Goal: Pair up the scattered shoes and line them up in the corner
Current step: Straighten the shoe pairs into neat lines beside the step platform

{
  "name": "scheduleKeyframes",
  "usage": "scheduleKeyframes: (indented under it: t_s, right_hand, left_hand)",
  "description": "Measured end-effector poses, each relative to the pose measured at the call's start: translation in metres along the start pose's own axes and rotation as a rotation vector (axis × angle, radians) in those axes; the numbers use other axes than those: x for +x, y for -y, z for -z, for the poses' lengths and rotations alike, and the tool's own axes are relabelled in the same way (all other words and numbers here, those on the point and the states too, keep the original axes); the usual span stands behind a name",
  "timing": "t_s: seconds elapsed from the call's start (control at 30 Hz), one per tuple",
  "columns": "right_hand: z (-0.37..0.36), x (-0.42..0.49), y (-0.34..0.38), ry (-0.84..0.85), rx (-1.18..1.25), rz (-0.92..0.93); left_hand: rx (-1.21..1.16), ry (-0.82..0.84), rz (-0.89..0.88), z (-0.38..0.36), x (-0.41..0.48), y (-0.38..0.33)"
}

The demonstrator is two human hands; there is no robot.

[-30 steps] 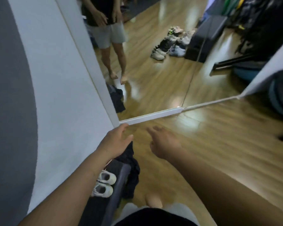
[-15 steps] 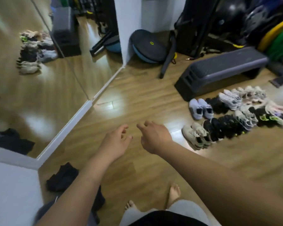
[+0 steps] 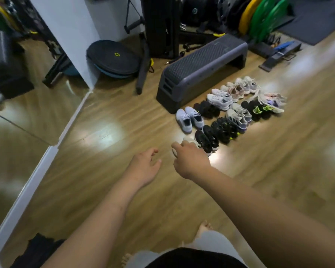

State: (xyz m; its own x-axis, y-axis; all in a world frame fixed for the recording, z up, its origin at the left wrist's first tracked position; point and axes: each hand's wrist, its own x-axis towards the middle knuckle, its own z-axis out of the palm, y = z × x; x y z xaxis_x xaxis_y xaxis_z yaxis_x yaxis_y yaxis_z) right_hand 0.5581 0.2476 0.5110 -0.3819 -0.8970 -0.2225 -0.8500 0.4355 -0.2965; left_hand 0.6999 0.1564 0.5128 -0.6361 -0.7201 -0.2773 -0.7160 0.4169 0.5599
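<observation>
Shoes [image 3: 228,113] stand paired in two rows beside the step platform [image 3: 201,62]; both hands [image 3: 143,167] open, empty.

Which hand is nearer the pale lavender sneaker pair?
Right. The right hand reaches just below the pale lavender sneaker pair; the left hand hangs further back and to the left, over bare floor.

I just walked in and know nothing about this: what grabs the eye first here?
Two bare arms stretch out over a wooden floor, the left hand empty and open, the right hand reaching toward the near end of the shoes. Beyond them, two rows of paired shoes run along the floor beside a grey exercise step. Bright green and yellow weight plates stand at the top right, and a wall mirror fills the left.
</observation>
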Motion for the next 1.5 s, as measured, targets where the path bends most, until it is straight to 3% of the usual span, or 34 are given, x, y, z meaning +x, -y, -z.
scheduleKeyframes:
  t_s: [0.4, 0.83, 1.3, 1.5]
  right_hand:
    - [0.032, 0.000, -0.168, -0.031, 0.155, -0.223]
    - [0.098, 0.063, -0.325, 0.021, 0.122, -0.472]
    - [0.160, 0.216, -0.389, 0.061, 0.128, -0.323]
    - [0.190, 0.251, -0.477, 0.049, 0.126, -0.263]
  left_hand:
    - [0.085, 0.039, -0.069, -0.084, 0.084, -0.130]
    - [-0.062, 0.150, -0.142, -0.160, 0.254, -0.256]
    - [-0.127, 0.078, -0.010, -0.139, 0.392, -0.308]
    - [-0.135, 0.047, 0.056, -0.173, 0.445, -0.368]
